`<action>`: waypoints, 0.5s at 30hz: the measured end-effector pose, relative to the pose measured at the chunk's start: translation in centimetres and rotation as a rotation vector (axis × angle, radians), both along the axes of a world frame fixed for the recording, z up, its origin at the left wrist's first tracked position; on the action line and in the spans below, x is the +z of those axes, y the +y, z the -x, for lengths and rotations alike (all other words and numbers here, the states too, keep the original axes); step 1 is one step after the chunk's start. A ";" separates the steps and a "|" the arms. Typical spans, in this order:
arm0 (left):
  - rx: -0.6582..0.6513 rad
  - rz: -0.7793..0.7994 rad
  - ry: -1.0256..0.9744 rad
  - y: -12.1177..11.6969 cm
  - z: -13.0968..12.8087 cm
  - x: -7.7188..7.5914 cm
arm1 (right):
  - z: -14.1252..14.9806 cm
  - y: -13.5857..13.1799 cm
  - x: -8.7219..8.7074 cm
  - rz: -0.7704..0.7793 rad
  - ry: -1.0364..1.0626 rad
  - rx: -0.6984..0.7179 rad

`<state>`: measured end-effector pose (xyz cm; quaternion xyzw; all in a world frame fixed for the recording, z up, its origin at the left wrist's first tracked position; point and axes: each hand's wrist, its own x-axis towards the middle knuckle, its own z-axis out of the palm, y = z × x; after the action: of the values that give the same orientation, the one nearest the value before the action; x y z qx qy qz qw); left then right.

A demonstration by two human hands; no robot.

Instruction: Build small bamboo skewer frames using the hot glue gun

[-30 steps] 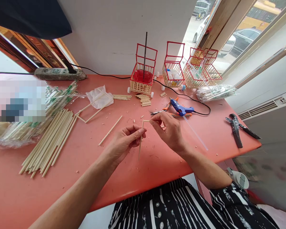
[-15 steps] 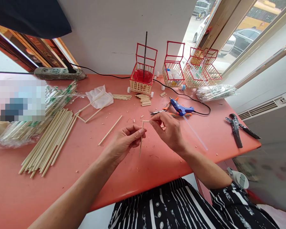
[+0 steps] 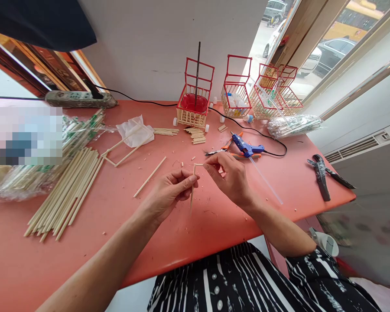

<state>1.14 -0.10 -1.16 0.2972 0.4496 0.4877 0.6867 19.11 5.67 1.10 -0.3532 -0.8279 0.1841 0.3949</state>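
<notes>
Between thumb and fingers, my left hand [image 3: 175,185] pinches a long thin wooden stick [image 3: 192,200] that points down toward the table's front. My right hand [image 3: 229,175] pinches a short wooden stick [image 3: 199,164], which meets the top of the long one at about a right angle. The far end of the short piece is hidden by my right fingers. A loose wooden stick [image 3: 149,177] lies to the left of my left hand. Just beyond my right hand is a blue glue gun [image 3: 247,146] with a clear glue stick in its back, beside orange-handled pliers [image 3: 238,156].
A pile of wooden sticks [image 3: 65,195] and a three-sided stick frame [image 3: 108,159] lie on the left. Along the wall stand small stick carts, one with a red container [image 3: 195,104]. A power strip [image 3: 81,99] sits at the back; black cutters [image 3: 323,177] lie right.
Both hands keep the two sticks in nearly the same place and angle. The whole view has shifted very slightly.
</notes>
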 end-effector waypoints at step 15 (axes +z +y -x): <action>0.014 -0.006 0.008 0.1 -0.2 0.0 | 0.0 0.0 -0.1 0.002 -0.005 -0.004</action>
<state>1.37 0.04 -1.16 0.2981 0.4528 0.4926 0.6808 19.15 5.71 0.98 -0.3557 -0.8280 0.1831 0.3930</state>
